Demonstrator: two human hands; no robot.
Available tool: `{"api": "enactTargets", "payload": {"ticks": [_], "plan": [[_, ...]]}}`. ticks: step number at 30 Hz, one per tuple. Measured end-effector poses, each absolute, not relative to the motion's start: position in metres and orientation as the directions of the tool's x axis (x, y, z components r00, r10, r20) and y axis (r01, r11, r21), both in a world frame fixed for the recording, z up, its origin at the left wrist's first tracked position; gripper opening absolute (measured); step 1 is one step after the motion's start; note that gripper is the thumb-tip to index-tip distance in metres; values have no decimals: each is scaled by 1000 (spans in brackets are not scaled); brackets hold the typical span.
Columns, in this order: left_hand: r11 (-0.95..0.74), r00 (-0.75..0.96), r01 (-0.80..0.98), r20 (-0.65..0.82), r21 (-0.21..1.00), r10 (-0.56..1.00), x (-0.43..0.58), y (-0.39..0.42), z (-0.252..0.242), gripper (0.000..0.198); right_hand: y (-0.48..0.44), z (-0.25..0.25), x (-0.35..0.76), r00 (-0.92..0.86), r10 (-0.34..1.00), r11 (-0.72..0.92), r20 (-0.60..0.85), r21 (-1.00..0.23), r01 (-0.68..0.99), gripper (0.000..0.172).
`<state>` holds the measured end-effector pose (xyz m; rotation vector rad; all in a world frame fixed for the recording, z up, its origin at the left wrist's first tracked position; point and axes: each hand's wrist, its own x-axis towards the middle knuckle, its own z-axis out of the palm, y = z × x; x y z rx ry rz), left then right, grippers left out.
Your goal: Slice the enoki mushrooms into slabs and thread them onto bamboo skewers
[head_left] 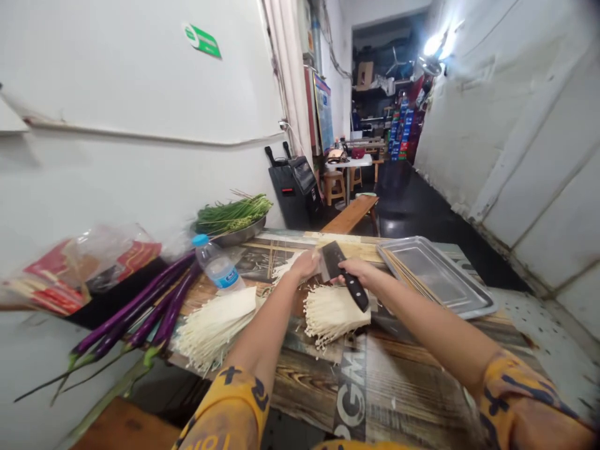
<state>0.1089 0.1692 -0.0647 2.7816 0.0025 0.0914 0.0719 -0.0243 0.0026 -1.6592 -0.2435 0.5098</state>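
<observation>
My right hand (pixel 360 273) grips a kitchen knife (pixel 355 289) by its black riveted handle, near where the dark, broad blade begins. The blade points away from me and its bright edge faces left. Close by that edge, my left hand (pixel 307 265) is closed at a bunch of enoki mushrooms (pixel 285 269), partly hidden behind the hand and forearm. Below the knife lies a second enoki bunch (pixel 334 312), caps toward the lower left. A larger pile of enoki (pixel 213 328) rests left of my left forearm.
A water bottle (pixel 218 265) stands left, near purple eggplants (pixel 159 306) and a metal bowl (pixel 246 232) of green vegetables. At right, a metal tray (pixel 435 275) carries thin skewers (pixel 412 275). A bench (pixel 351 214) and a black speaker (pixel 296 194) stand beyond the wooden table (pixel 309 381).
</observation>
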Motion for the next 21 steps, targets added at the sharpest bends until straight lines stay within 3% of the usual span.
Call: {"api": "enactTargets", "payload": {"ticks": [3, 6, 11, 14, 21], "plan": [[-969, 995, 45, 71, 245, 65, 102, 162, -66, 53, -80, 5, 55, 882, 379, -145, -278, -960, -240, 14], [-986, 987, 49, 146, 157, 72, 87, 144, -54, 63, -136, 0, 15, 927, 281, -81, -248, -969, -235, 10], [-964, 967, -241, 117, 117, -227, 36, 82, -41, 70, -180, -27, -57, 959, 134, 24, -252, -966, -257, 7], [-932, 927, -353, 167, 80, -337, -5, 49, -55, 70, -179, -49, -80, 946, 149, 86, -287, -949, -302, 7], [-928, 900, -371, 253, 22, -354, -32, 37, -78, 64, -159, -79, -91, 917, 238, 101, -320, -931, -351, 7]]}}
